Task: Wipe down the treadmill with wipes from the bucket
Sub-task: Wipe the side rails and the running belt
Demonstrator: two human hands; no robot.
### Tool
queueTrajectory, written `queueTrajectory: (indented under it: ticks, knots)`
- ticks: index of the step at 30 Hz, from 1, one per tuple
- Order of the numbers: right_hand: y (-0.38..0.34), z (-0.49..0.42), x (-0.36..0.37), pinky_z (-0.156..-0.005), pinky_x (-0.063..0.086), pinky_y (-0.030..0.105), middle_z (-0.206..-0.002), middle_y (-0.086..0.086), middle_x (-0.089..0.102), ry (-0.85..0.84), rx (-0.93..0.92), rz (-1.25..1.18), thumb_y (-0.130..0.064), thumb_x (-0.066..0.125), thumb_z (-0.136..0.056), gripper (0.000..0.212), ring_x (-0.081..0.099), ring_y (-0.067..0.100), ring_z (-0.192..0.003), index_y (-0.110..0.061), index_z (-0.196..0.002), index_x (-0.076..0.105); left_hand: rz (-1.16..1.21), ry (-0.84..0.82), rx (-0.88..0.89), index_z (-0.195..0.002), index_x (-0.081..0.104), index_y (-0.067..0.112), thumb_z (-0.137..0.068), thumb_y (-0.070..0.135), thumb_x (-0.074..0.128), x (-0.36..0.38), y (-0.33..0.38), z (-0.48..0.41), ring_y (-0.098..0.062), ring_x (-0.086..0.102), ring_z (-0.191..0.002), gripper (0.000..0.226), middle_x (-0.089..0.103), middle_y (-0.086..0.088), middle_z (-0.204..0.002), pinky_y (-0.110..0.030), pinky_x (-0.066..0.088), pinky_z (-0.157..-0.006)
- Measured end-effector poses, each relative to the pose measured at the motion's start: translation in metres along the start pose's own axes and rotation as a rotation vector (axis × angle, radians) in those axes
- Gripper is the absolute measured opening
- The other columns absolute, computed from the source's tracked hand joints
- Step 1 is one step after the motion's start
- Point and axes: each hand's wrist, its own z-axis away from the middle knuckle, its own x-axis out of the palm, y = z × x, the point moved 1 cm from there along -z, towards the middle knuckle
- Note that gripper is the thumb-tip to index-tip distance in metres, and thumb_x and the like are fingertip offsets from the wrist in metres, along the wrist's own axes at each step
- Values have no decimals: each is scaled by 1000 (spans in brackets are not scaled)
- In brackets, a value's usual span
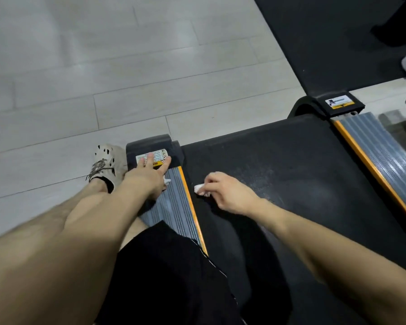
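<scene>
The treadmill (279,148) has a black, streaked belt (314,195) and grey ribbed rails (174,207) edged in orange. The right hand (223,193), fingers curled, pinches a small crumpled wipe (200,190) on the belt. The left hand (150,175), near to its left, lies with straight fingers on the rail's end cap (148,143), a white scrap (167,181) under its palm.

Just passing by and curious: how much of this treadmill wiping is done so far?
Done, it seems: the belt shows damp streaks beside the right hand. In hand: that hand pinches a wipe on the belt, and the left hand presses flat on the left side rail. Probably left: the right side rail, with no hand near it.
</scene>
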Motion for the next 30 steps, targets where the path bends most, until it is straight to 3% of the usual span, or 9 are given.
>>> queueTrajectory:
  ticks: [3,5,10,13,15,18,21,25,30]
  knots:
    - [27,-50,-19,-90,55,39,-115,5,59,199,397,16,0,55,-97,36,61,30,-109,-16,-123,75,-17,-31,25,-164,-25,40,-111,29,51,-11,-4,-3,-43,-9,-164,93,-29,-17,-173,-61,16,-131]
    - [19,-62,-14,-92,56,40,-117,4,59,228,557,-32,0,56,-96,40,63,31,-108,-19,-126,75,0,-36,60,-167,-18,37,-114,31,40,-17,-9,-3,-43,-2,-164,79,-23,-18,-175,-57,16,-131]
    - [-39,19,14,-88,52,30,-111,-7,57,-42,129,-68,-6,59,-95,37,60,17,-104,-24,-122,77,130,225,102,-171,-2,32,-111,25,48,4,-21,9,-36,14,-164,78,3,-15,-179,-55,29,-128]
    - [-31,28,10,-88,53,32,-112,-7,56,-109,38,0,-12,58,-100,30,60,17,-106,-27,-120,75,17,440,110,-170,17,28,-105,23,57,7,-20,27,-35,32,-156,77,26,-13,-173,-52,40,-120]
    - [-15,1,6,-82,55,41,-107,-2,54,11,144,53,-16,57,-102,22,60,25,-101,-24,-114,74,-106,509,141,-167,27,27,-102,23,59,0,-18,40,-35,47,-142,72,44,-11,-160,-50,49,-107]
    - [6,-27,2,-80,54,39,-111,3,57,247,563,16,-4,56,-98,34,63,30,-98,-18,-123,74,-172,375,253,-167,28,33,-105,25,55,-4,-14,44,-35,50,-140,68,46,-7,-157,-51,52,-105]
    - [-6,-10,14,-83,56,36,-111,-6,57,182,520,12,-7,58,-99,32,64,21,-97,-25,-121,75,-259,245,346,-167,28,34,-108,25,55,-7,2,40,-35,48,-143,66,45,-9,-158,-55,53,-107]
    - [-16,12,13,-87,55,34,-112,-10,61,87,476,19,-11,58,-102,28,64,16,-101,-30,-114,75,-369,332,370,-159,47,24,-108,25,56,-6,22,32,-33,55,-131,51,45,-10,-152,-45,59,-91]
    - [-25,4,30,-80,50,32,-110,-3,65,176,619,36,7,56,-89,39,62,20,-99,-23,-107,73,-312,436,492,-168,25,27,-108,36,56,7,4,28,-31,37,-144,68,28,-10,-162,-39,49,-84]
